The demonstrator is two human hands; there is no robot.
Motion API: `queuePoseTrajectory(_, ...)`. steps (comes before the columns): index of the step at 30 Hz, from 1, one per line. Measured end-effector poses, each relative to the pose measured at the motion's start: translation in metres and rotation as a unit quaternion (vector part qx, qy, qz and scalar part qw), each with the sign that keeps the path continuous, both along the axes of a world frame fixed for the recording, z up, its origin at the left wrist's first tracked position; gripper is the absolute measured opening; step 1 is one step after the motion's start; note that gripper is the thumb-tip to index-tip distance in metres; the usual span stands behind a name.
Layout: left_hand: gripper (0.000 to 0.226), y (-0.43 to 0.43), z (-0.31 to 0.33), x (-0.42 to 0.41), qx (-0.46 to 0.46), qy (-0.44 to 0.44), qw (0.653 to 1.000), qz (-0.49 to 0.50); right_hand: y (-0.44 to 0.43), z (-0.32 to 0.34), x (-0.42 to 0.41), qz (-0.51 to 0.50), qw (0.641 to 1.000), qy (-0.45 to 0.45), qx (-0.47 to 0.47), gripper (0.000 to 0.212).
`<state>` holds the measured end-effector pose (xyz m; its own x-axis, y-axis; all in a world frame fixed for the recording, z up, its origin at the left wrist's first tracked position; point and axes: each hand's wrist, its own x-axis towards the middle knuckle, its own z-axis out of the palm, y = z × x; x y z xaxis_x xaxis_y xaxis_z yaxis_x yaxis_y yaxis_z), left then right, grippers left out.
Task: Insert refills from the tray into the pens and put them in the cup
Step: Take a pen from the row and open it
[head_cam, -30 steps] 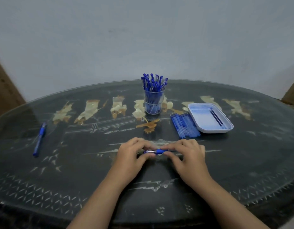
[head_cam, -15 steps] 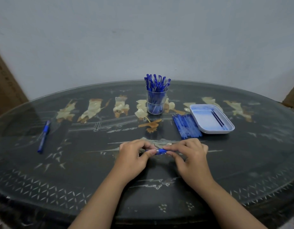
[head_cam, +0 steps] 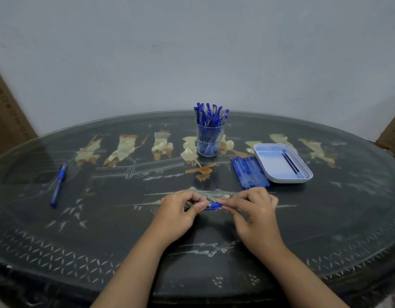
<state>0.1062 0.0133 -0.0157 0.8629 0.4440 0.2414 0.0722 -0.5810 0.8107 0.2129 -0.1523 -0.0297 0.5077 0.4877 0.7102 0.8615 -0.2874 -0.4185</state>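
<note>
A blue pen [head_cam: 213, 205] lies level between both hands, low over the table near its front. My left hand [head_cam: 180, 213] pinches its left end with thumb and fingers curled. My right hand [head_cam: 251, 215] grips the right part, so most of the barrel is hidden. A clear cup [head_cam: 210, 141] packed with several blue pens stands at the back centre. The white tray [head_cam: 262, 162] to its right holds two dark refills [head_cam: 291, 162]. Several blue refills [head_cam: 250, 172] lie in a row on the table beside the tray's left side.
One more blue pen [head_cam: 58, 184] lies alone at the far left of the dark glass-topped table [head_cam: 103, 230]. Brown cardboard boxes stand at the left [head_cam: 5, 121] and right [head_cam: 392, 132] edges against the pale wall.
Both hands stay on the pen at the same spot; the fingers have shifted slightly along it. The camera has tilted a little.
</note>
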Motion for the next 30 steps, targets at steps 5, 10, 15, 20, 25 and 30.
queuePoseTrajectory(5, 0.025, -0.001, 0.0, 0.0, 0.02, -0.023, 1.0, 0.0, 0.0, 0.0, 0.0, -0.003, 1.0, 0.007, 0.009, 0.022)
queuePoseTrajectory(10, 0.018, -0.001, -0.002, -0.001, 0.08, -0.096, 0.992, -0.018, 0.001, -0.001, 0.003, -0.014, 0.999, 0.04, 0.009, 0.018)
queuePoseTrajectory(15, 0.021, -0.003, -0.007, -0.001, 0.172, -0.1, 0.98, -0.003, 0.003, -0.001, 0.003, -0.015, 0.998, 0.057, -0.011, 0.02)
queuePoseTrajectory(20, 0.012, 0.001, -0.006, -0.003, 0.158, -0.143, 0.975, 0.067, -0.002, 0.0, 0.008, -0.029, 0.995, 0.094, 0.02, 0.026)
queuePoseTrajectory(25, 0.013, 0.01, -0.007, -0.002, 0.14, -0.111, 0.976, 0.128, 0.0, 0.0, 0.007, -0.034, 0.996, 0.084, 0.022, 0.02)
queuePoseTrajectory(30, 0.007, 0.008, -0.008, 0.001, 0.195, 0.005, 0.969, 0.152, 0.001, -0.003, 0.009, -0.047, 0.994, 0.102, -0.003, 0.026)
